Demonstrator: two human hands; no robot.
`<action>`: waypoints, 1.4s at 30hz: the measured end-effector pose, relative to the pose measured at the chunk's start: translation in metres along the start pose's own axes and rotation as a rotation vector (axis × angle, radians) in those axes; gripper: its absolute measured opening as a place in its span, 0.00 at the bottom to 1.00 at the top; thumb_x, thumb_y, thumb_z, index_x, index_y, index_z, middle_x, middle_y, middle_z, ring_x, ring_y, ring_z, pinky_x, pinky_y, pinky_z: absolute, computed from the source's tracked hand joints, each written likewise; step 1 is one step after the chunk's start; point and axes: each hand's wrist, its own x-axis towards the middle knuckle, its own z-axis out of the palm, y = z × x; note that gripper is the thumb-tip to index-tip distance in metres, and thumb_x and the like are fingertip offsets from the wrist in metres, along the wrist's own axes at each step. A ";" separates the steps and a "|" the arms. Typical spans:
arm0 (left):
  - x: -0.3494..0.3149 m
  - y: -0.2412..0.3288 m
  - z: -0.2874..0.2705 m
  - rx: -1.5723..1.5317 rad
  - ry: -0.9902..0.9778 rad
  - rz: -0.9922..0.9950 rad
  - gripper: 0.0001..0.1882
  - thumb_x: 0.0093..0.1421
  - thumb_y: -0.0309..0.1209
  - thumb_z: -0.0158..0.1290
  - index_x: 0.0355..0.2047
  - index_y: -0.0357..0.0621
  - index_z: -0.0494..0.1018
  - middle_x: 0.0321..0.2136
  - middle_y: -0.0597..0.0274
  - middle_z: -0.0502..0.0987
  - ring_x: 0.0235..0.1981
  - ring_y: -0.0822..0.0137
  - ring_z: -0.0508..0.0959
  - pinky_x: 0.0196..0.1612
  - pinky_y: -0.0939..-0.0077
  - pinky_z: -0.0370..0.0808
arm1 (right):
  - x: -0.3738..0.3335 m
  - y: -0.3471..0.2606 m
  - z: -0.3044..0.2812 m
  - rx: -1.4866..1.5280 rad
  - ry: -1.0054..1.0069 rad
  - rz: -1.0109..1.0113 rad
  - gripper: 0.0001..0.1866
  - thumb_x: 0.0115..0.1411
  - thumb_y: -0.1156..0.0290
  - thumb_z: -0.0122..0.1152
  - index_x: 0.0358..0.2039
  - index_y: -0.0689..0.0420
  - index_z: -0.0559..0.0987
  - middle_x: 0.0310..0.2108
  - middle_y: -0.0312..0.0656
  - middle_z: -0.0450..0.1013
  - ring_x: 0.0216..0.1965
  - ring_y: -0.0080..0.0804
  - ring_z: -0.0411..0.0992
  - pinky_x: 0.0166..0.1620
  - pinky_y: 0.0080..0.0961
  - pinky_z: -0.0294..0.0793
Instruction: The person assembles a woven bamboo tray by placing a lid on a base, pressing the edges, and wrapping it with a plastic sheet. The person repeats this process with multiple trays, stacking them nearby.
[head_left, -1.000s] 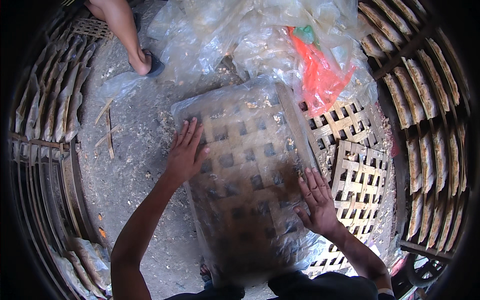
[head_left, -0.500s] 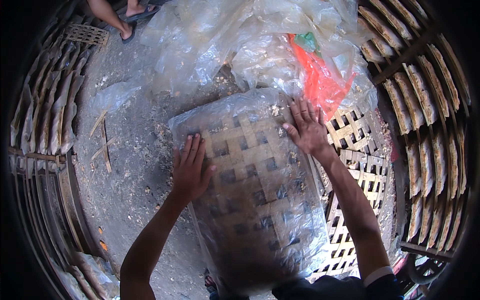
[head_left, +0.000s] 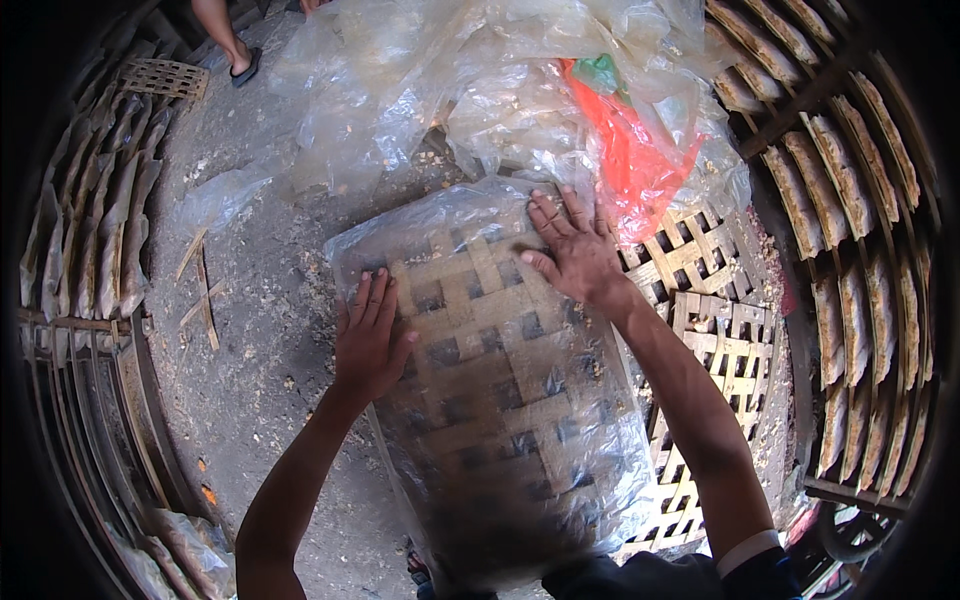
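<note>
Two hands (head_left: 368, 345) (head_left: 578, 258), one tray (head_left: 480, 310); perhaps two lattices (head_left: 722, 352) (head_left: 690, 238)

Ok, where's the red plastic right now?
Head view, upper right of centre: the red plastic lies amid crumpled clear sheeting, just beyond and right of the right hand.

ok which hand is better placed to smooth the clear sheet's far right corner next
Probably the right hand: it lies on the clear sheet near that corner, while the left hand rests at the sheet's left edge.
</note>
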 end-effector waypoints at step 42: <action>0.008 0.005 0.007 -0.016 0.081 0.062 0.39 0.68 0.50 0.48 0.72 0.39 0.56 0.75 0.49 0.52 0.77 0.47 0.48 0.72 0.30 0.44 | -0.084 0.104 0.018 0.171 0.262 0.424 0.43 0.73 0.38 0.34 0.76 0.57 0.48 0.77 0.57 0.42 0.77 0.59 0.40 0.74 0.61 0.41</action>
